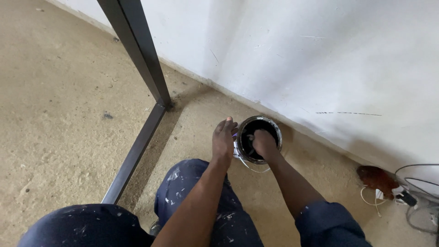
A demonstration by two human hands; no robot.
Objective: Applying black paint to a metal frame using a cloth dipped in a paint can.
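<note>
A small round paint can [273, 128] with black paint inside stands on the sandy floor close to the white wall. My left hand [223, 138] grips the can's left side and steadies it. Over the can's opening, my right hand [264, 141] is closed, with a small light-tipped tool, maybe a brush, partly showing under the fingers; most of that tool is hidden. A thin wire handle hangs below the can.
A black metal frame [142, 59] rises at the left and runs along the floor [68, 105] toward my paint-spattered knees [183, 183]. The white wall [320, 59] is right behind the can. A brown rag [376, 178], white cables and a wire fan guard [423, 196] lie at the right.
</note>
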